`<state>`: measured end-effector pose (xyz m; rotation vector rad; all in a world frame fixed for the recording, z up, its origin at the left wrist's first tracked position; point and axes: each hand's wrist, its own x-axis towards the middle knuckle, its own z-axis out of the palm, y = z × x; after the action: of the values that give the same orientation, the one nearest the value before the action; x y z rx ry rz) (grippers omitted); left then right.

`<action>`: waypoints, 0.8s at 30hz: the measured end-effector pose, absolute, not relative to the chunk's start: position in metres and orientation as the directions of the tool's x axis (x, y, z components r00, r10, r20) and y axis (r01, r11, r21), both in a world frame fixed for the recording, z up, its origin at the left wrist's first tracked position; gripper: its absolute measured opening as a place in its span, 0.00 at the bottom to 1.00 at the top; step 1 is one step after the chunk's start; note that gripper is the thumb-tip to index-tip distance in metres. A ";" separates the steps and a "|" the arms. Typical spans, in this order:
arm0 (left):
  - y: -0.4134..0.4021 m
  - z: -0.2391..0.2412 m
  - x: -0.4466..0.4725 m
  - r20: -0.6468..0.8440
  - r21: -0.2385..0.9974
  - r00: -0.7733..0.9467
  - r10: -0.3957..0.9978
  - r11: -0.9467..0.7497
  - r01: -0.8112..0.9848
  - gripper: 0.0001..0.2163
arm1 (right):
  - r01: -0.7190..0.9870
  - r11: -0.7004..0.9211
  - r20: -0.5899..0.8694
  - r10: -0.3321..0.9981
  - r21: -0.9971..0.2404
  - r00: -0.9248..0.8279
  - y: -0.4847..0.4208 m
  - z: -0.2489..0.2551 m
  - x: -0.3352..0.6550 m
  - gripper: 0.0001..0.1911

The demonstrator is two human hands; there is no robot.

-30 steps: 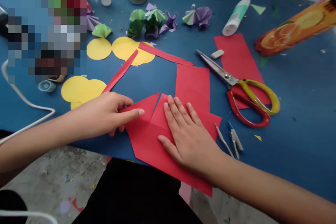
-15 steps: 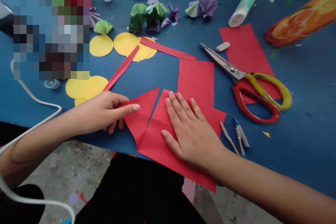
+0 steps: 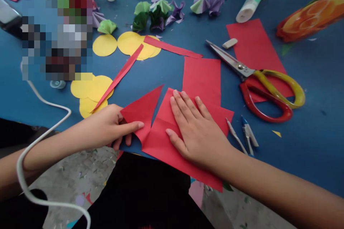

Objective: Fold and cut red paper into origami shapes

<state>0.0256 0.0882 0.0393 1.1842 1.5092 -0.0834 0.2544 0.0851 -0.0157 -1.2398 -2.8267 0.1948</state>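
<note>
A sheet of red paper (image 3: 161, 139) lies at the table's near edge, part of it hanging over. A split runs from its far edge inward, parting a left flap from the rest. My left hand (image 3: 118, 125) pinches that flap, thumb on top and fingers beneath. My right hand (image 3: 193, 128) lies flat on the larger part, fingers stretched out and pressing it down. Just beyond my right fingertips is a red rectangle of paper (image 3: 201, 78). Two thin red strips, a slanting strip (image 3: 120, 75) and a far strip (image 3: 172, 47), lie past my left hand.
Scissors (image 3: 249, 78) rest at the right, partly over another red sheet (image 3: 255, 43). Beside my right wrist lie a pen (image 3: 236, 137) and a compass (image 3: 248, 136). Yellow paper circles (image 3: 104, 45), folded paper pieces (image 3: 161, 9), a glue bottle (image 3: 254, 0) and a white cable (image 3: 48, 104) are around.
My left hand has moved slightly nearer me and right with the flap, and the split reaches a little further. My right hand stays flat on the paper. The view has shifted slightly.
</note>
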 end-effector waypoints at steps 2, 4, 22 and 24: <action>0.088 0.039 0.023 -0.778 0.524 0.143 0.612 0.505 0.686 0.20 | 0.727 0.673 0.000 0.734 -0.135 -0.679 0.085 -0.016 0.255 0.35; 0.087 0.039 0.020 -0.778 0.516 0.128 0.615 0.510 0.688 0.19 | 0.726 0.674 0.004 0.733 -0.134 -0.680 0.086 -0.016 0.254 0.35; 0.072 0.039 0.018 -0.674 0.534 0.228 0.703 0.251 0.807 0.22 | 0.727 0.662 -0.016 0.737 -0.184 -0.675 0.087 -0.015 0.254 0.37; 0.071 0.041 0.015 -0.686 0.527 0.208 0.697 0.279 0.802 0.22 | 0.727 0.661 -0.018 0.737 -0.185 -0.676 0.087 -0.015 0.254 0.37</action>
<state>0.0155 0.0705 0.0414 1.4482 1.5184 -0.1283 0.2535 0.0870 -0.0148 -1.2394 -2.8103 0.2738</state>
